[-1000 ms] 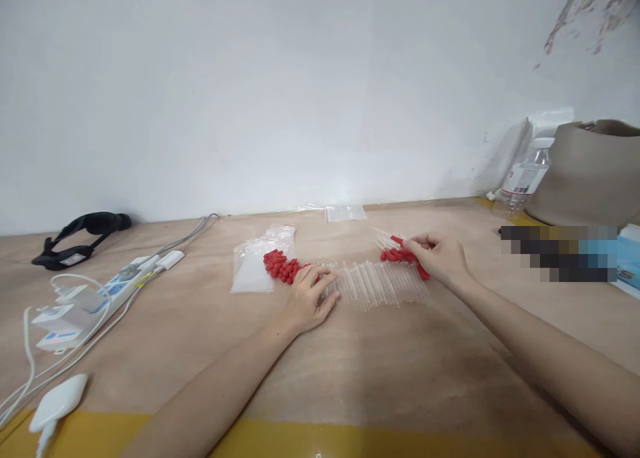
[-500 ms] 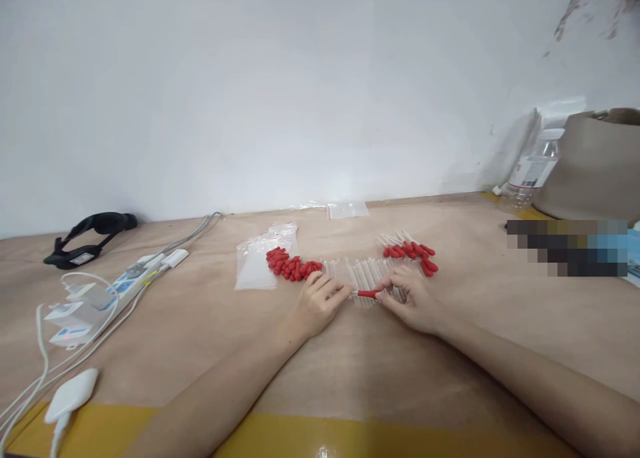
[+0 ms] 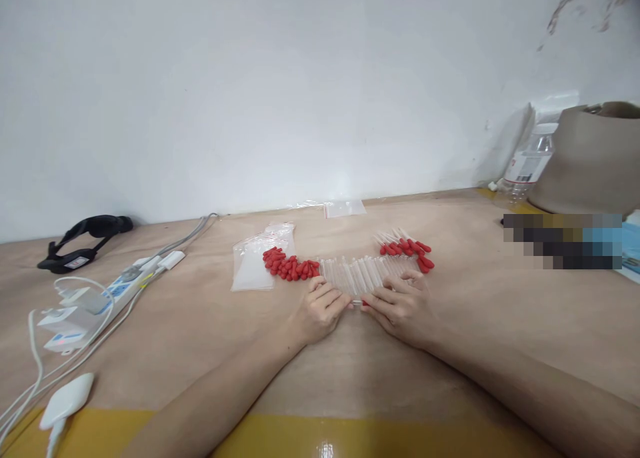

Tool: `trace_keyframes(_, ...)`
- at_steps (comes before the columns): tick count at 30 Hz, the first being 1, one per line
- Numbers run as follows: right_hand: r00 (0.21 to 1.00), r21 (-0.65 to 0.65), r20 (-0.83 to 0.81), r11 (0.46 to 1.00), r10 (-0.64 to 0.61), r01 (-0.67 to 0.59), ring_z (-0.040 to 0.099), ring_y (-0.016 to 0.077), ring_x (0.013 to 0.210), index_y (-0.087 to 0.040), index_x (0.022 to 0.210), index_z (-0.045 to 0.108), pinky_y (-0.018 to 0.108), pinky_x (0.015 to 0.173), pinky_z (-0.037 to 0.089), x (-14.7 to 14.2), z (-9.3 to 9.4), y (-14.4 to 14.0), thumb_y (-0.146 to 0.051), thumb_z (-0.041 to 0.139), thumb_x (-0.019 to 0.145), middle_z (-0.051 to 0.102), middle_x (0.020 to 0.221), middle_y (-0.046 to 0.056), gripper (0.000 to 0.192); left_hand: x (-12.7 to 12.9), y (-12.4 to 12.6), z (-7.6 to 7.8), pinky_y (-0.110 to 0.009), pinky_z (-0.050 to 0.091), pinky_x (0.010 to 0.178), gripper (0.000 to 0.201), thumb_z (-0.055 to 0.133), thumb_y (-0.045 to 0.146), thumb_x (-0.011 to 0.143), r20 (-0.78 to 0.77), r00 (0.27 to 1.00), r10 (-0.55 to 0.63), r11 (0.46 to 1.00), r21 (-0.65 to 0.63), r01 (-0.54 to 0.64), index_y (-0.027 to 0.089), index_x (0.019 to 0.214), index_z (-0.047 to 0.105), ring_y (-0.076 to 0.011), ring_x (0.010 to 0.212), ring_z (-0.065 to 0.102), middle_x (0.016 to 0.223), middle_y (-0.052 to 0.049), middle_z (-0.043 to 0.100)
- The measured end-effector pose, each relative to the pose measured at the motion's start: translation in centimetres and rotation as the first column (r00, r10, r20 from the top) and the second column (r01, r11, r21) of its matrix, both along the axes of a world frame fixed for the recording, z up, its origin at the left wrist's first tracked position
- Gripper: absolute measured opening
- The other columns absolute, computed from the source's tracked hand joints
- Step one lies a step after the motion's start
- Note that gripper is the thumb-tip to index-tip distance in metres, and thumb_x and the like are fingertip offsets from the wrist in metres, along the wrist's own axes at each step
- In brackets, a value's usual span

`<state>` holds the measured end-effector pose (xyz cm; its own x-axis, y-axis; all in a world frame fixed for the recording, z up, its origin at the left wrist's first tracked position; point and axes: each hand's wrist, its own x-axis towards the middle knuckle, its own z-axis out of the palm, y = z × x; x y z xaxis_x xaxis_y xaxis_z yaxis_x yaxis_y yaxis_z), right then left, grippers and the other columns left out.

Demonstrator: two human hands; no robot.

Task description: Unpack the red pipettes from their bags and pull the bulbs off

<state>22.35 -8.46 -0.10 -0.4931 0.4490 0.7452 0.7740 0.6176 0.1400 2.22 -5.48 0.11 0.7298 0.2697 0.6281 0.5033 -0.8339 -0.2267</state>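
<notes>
Just in front of the row of clear tubes [image 3: 367, 273], a single tube [image 3: 357, 302] is pinched by the left hand [image 3: 320, 310] while a red cap [image 3: 365, 303] is clamped in the fingertips of the right hand [image 3: 400, 306]. Left of the row lie loose red caps [image 3: 290, 265]; behind its right end, capped tubes [image 3: 407, 250]. A slip could scatter the row if the knuckles brush it. The joint itself is hidden by fingers.

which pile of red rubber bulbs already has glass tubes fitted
The right-hand pile of red rubber bulbs, beyond the right hand: thin clear tubes stick out of it. The left pile is loose bulbs only.
</notes>
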Motion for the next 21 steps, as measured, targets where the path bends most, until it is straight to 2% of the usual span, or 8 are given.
trace_keyframes(8, 0.999, 0.142, 0.038, 0.99, -0.003, -0.002, 0.047, 0.0094, 0.067, -0.023, 0.088, 0.061, 0.032, 0.071, 0.023, 1.0, -1.0, 0.4, -0.022, 0.054, 0.08, 0.059, 0.06, -0.006, 0.01, 0.1, 0.0, 0.2, -0.03, 0.033, 0.069, 0.014, 0.046, 0.02, 0.086, 0.05, 0.999, -0.005, 1.0, -0.012, 0.006, 0.015, 0.078, 0.056, -0.0107, 0.059, 0.048, 0.062, 0.001, 0.058)
trace_keyframes(13, 0.995, 0.327, 0.099, 0.945, -0.007, -0.026, 0.05, 0.0101, 0.072, -0.023, 0.092, 0.063, 0.031, 0.07, 0.025, 1.4, -0.3, -0.1, -0.016, 0.05, 0.08, 0.065, 0.072, -0.004, 0.018, 0.4, -0.4, 0.5, -0.029, 0.032, 0.063, 0.017, 0.045, 0.02, 0.087, 0.049, 0.999, 0.014, 0.999, -0.03, -0.012, 0.014, 0.075, 0.056, -0.0118, 0.059, 0.047, 0.059, 0.0, 0.055)
trace_keyframes(16, 0.994, 0.378, 0.108, 0.926, -0.035, -0.008, 0.051, 0.0094, 0.07, -0.025, 0.091, 0.064, 0.03, 0.068, 0.026, 2.2, 0.2, 0.0, -0.013, 0.052, 0.079, 0.067, 0.075, -0.006, 0.021, -0.4, 0.2, 0.5, -0.028, 0.034, 0.06, 0.018, 0.044, 0.02, 0.087, 0.083, 0.996, 0.042, 0.998, -0.05, -0.038, 0.014, 0.075, 0.057, -0.0126, 0.058, 0.046, 0.059, -0.001, 0.055)
trace_keyframes(18, 0.994, 0.345, 0.008, 0.933, -0.106, 0.097, 0.052, 0.0097, 0.069, -0.028, 0.09, 0.065, 0.03, 0.068, 0.027, 3.5, 0.5, 0.7, -0.016, 0.056, 0.077, 0.067, 0.076, -0.006, 0.019, -1.4, 1.0, 0.5, -0.027, 0.037, 0.06, 0.018, 0.042, 0.019, 0.087, 0.163, 0.981, 0.106, 0.991, -0.096, -0.091, 0.014, 0.08, 0.057, -0.0132, 0.062, 0.048, 0.064, -0.003, 0.056)
trace_keyframes(19, 0.984, 0.284, -0.086, 0.942, -0.159, 0.177, 0.053, 0.0102, 0.068, -0.029, 0.089, 0.065, 0.03, 0.068, 0.028, 4.4, 0.7, 1.2, -0.021, 0.057, 0.077, 0.067, 0.076, -0.005, 0.016, -1.9, 1.4, 0.4, -0.026, 0.039, 0.062, 0.017, 0.041, 0.019, 0.087, 0.21, 0.966, 0.15, 0.983, -0.135, -0.123, 0.014, 0.084, 0.058, -0.0135, 0.066, 0.05, 0.069, -0.004, 0.057)
trace_keyframes(21, 0.917, 0.037, -0.295, 0.956, -0.268, 0.291, 0.055, 0.0117, 0.066, -0.027, 0.088, 0.067, 0.029, 0.066, 0.032, 6.4, 1.0, 2.6, -0.031, 0.054, 0.079, 0.067, 0.076, -0.001, 0.016, -2.7, 2.4, 0.2, -0.025, 0.042, 0.066, 0.019, 0.039, 0.016, 0.088, 0.274, 0.933, 0.232, 0.959, -0.225, -0.172, 0.014, 0.094, 0.057, -0.0139, 0.075, 0.052, 0.081, -0.006, 0.057)
